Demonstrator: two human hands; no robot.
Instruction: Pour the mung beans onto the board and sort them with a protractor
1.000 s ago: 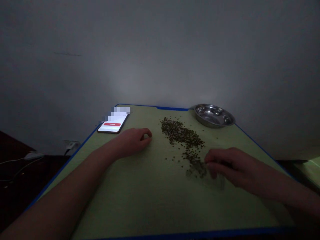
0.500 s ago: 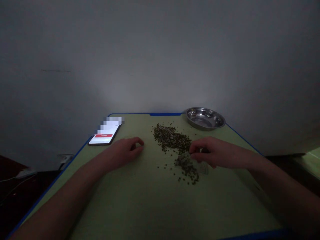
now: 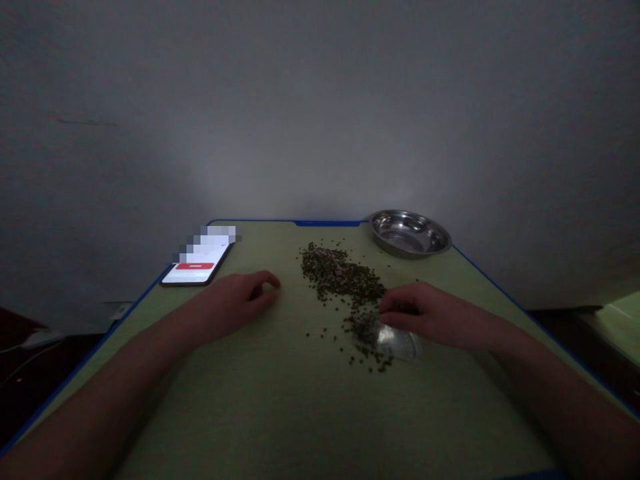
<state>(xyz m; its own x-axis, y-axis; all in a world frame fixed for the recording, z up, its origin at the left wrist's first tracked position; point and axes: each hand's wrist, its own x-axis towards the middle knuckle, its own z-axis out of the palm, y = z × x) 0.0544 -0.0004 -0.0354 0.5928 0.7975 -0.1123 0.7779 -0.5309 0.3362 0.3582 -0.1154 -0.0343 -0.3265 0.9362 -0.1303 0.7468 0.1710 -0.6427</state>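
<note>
Small dark green-brown beans [image 3: 343,272] lie in a spread pile on the table. A smaller cluster of them reaches toward me. A clear, shiny plastic piece [image 3: 399,343] lies over part of this nearer cluster; whether it is a bag or a cup I cannot tell. My right hand [image 3: 417,310] is closed in a pinch at its upper edge, beside the pile. My left hand [image 3: 250,297] rests on the table left of the beans. Its thumb and forefinger are curved and apart, with nothing between them.
A shallow steel bowl [image 3: 410,235] stands at the table's back right corner. A phone [image 3: 197,260] with a lit screen lies at the left edge. The pale green table [image 3: 280,413] has a blue rim and meets a grey wall [image 3: 320,120].
The view has shifted slightly. My right hand has moved a little toward me, and more of the clear plastic shows below it. My left hand keeps its pose.
</note>
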